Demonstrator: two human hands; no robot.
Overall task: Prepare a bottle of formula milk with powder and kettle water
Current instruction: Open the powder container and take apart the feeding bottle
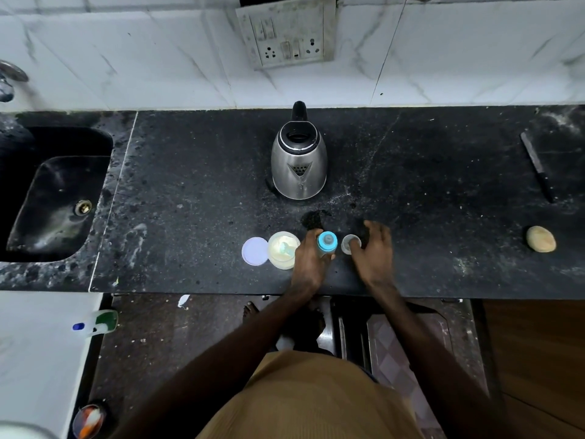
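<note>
While the left hand (311, 259) grips the bottle (327, 244) at lower centre of the dark surface (190, 201), right hand (373, 253) pinching a clear cap (350, 243), open powder tub (284, 249) just left, kettle (299, 163) above.

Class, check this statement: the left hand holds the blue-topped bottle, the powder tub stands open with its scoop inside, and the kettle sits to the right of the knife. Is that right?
One error. In the head view the kettle sits left of the knife, not right. The rest holds: the left hand grips the bottle, and the powder tub is open with its scoop inside.
</note>
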